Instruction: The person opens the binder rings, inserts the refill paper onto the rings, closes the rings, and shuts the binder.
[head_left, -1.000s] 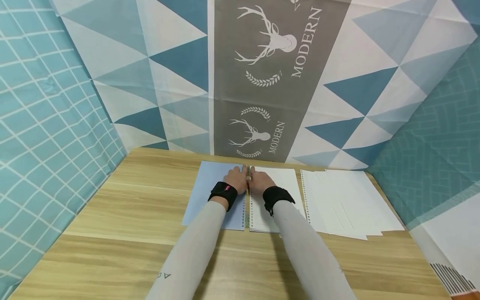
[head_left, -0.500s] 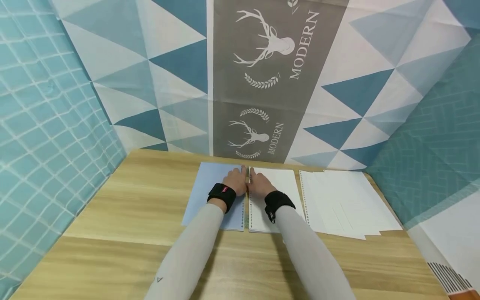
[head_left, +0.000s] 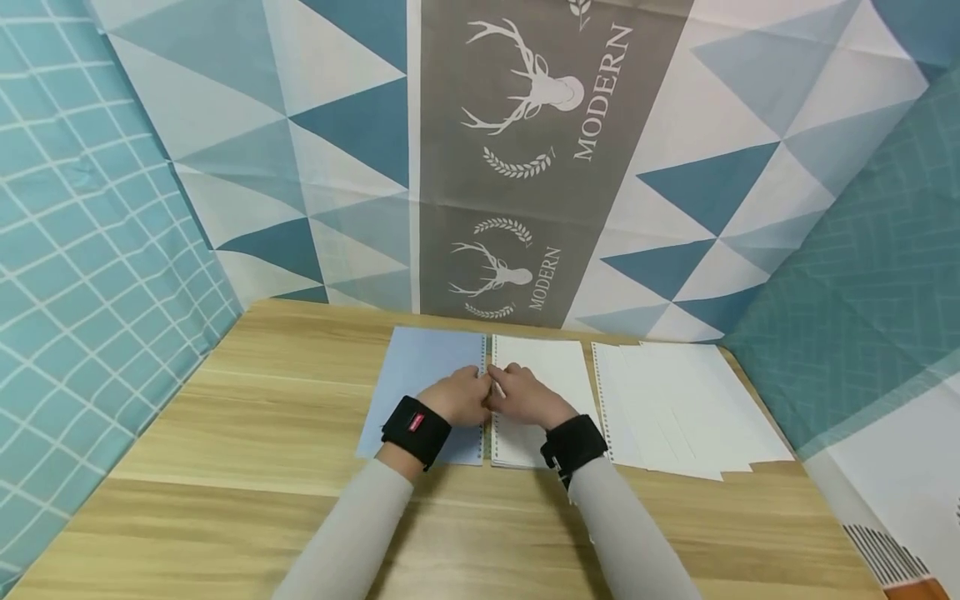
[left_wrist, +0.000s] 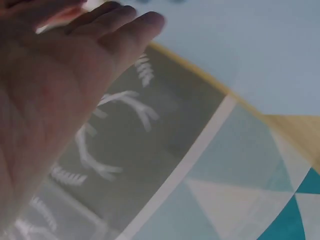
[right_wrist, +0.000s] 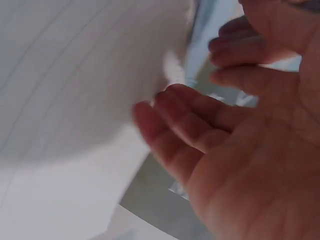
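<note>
Along the near side, two pale grey sleeves [head_left: 348, 529] slant inward over the wooden table [head_left: 225, 500], its streaked yellow grain running crosswise; the widest run of wood lies to the left, with only a narrow strip along the far edge. Black fabric wristbands [head_left: 574, 446] wrap both wrists. Farther on, the left hand [head_left: 456, 396] and right hand [head_left: 527, 396] come together at their fingertips above the seam between two sets of paper. Seen from the left wrist, the visible fingers are nearly straight; from the right wrist, they bend loosely beside ruled white paper [right_wrist: 75, 75]. Whether the tips pinch or press anything cannot be told. Under the left hand lies a smooth blue sheet [head_left: 427, 358], punched with holes down its right edge; just right of it, across a thin gap, a white stack [head_left: 540, 354] lies flat, holes down its left edge. Near that stack, farther right, loose white sheets [head_left: 682, 408] overlap in a fan, their near corners stepped. Past the table's far edge rises a creased cloth [head_left: 360, 142] of blue and white triangles around a grey panel [head_left: 442, 125] printed with stag heads, flanked left by a turquoise grid cloth [head_left: 90, 208]
</note>
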